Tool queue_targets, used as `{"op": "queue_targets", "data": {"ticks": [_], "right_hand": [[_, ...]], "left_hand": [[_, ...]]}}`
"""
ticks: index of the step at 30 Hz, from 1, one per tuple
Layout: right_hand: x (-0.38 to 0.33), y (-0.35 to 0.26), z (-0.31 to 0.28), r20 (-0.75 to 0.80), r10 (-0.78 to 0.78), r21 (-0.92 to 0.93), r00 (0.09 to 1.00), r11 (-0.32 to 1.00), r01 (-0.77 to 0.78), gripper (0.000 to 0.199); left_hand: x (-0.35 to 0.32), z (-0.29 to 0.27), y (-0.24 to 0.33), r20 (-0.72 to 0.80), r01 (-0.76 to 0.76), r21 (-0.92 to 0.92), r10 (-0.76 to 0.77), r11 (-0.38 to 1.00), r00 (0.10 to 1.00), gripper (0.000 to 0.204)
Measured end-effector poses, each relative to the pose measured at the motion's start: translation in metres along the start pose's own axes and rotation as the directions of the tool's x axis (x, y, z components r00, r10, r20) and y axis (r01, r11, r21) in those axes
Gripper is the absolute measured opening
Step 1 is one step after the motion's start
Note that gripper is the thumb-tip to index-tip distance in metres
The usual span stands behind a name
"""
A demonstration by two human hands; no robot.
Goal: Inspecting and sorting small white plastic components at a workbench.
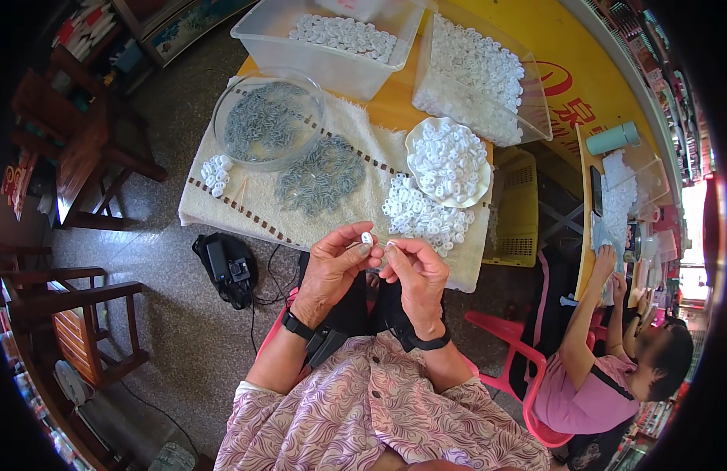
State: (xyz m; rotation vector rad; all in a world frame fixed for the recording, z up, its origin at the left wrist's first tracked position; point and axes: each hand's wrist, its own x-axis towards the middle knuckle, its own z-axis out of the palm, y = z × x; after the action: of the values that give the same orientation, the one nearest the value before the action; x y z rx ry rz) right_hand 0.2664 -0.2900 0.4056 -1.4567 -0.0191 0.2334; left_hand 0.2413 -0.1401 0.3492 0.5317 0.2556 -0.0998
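My left hand (329,265) is closed in a pinch on a small white oval plastic piece (367,238) with a dark slot. Close beside it, my right hand (418,275) pinches something small and whitish, mostly hidden by the fingertips. Both hands are over the near edge of a cream towel (245,188). Just beyond them lies a loose heap of white plastic pieces (422,213), next to a scalloped white dish (411,153) piled with more. A heap of small grey metal pieces (320,177) is on the towel, and a clear round bowl (216,129) holds more of them.
Two clear plastic bins (324,74) (536,118) of white pieces stand at the back. A few white pieces (216,174) lie at the towel's left. A yellow crate (520,208) sits right of the table. Another person (583,385) works at a side table, right. A black bag (224,267) lies on the floor.
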Motion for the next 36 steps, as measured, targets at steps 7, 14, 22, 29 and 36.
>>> {"op": "queue_targets", "data": {"ticks": [7, 14, 22, 29, 36], "right_hand": [[0.0002, -0.0014, 0.0031, 0.012, 0.017, -0.007, 1.0, 1.0, -0.017, 0.01], [0.0007, -0.0007, 0.0016, 0.006, 0.026, -0.034, 1.0, 0.999, -0.026, 0.011], [0.0014, -0.0001, -0.0013, 0.012, 0.017, -0.064, 1.0, 0.998, -0.016, 0.008], [0.0005, 0.0001, -0.0023, 0.01, 0.003, -0.062, 1.0, 0.998, -0.002, 0.008], [0.0004, 0.001, -0.0019, 0.013, 0.01, -0.073, 1.0, 0.997, -0.009, 0.009]], "left_hand": [[0.0005, -0.0031, -0.0012, 0.023, 0.004, 0.009, -0.004, 1.0, 1.0, 0.035], [-0.0003, -0.0037, -0.0027, 0.058, -0.009, 0.034, 0.007, 0.999, 0.998, 0.035], [-0.0011, -0.0034, -0.0026, 0.065, -0.042, 0.147, 0.032, 0.988, 0.997, 0.035], [-0.0007, -0.0033, -0.0024, 0.059, -0.009, 0.105, 0.003, 0.994, 0.998, 0.034], [-0.0026, 0.0003, 0.0003, 0.056, -0.016, 0.13, 0.009, 0.991, 0.998, 0.036]]}}
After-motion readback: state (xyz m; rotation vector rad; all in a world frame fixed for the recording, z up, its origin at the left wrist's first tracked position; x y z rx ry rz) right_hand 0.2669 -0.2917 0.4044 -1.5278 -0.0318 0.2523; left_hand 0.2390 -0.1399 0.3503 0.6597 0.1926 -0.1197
